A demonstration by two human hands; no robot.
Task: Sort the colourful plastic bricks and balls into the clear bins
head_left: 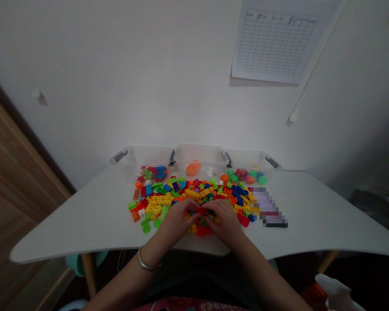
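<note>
Left hand: the left hand is at lower centre of the frame, its fingers curled and closed on a red brick, with a metal bangle on the wrist.

Right hand: the right hand is just right of centre, also curled and closed, its fingertips meeting the same brick from the other side.

Held brick: it sits between the two hands, just above the middle of the lower half of the frame. The fingers hide most of it, so its exact shape cannot be told.

Brick pile: a wide, loose pile of plastic building bricks in yellow, red, green, blue and orange lies under and beyond both hands, spreading to either side of them.

Bins: three clear plastic bins stand side by side at the far edge of the table. The left one holds mixed bricks; the middle one holds an orange piece.

Balls: colored balls sit at the right bin, either in it or just in front; the view does not settle which.

Blurred item: a pixelated flat item lies right of the pile, touching its edge.

Table: a white table fills the middle of the frame.

Wall: a ruled paper chart hangs at upper right.
</note>
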